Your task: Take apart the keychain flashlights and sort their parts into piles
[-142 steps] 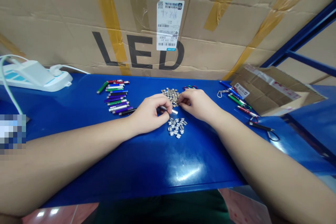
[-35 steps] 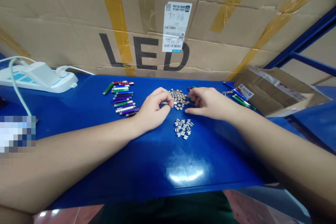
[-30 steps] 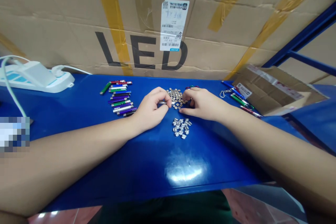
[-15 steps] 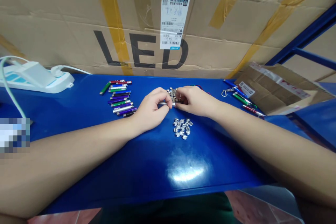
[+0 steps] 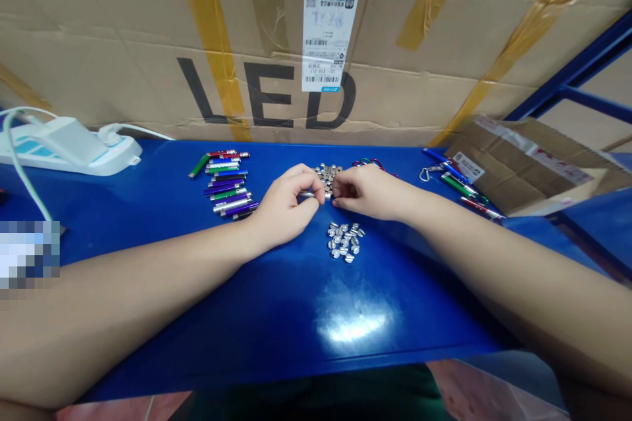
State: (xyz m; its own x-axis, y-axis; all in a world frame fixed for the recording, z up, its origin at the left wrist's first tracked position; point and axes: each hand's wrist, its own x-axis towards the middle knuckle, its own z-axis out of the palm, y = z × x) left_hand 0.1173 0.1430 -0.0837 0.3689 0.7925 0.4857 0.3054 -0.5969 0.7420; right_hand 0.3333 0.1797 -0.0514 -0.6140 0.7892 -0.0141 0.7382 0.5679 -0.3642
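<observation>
Right hand [image 5: 368, 193] moved in, fingers pinched by silver discs [image 5: 326, 175], left hand [image 5: 281, 204] clenching metal tube [image 5: 312, 195], slotted caps [image 5: 345, 242] nearby

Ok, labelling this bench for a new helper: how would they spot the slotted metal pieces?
On the blue bench below the LED carton, find the right hand. Just below it lies a small heap of slotted silver pieces, unlike the bigger pile of discs beyond.

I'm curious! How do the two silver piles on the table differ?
The upper pile of round silver discs is bigger than the lower pile of slotted silver pieces. The discs look plain; the slotted pieces show dark grooves. The discs sit between the left hand and right hand; the slotted pieces lie apart, below them. Both are small, shiny and rest on the blue table.
</observation>
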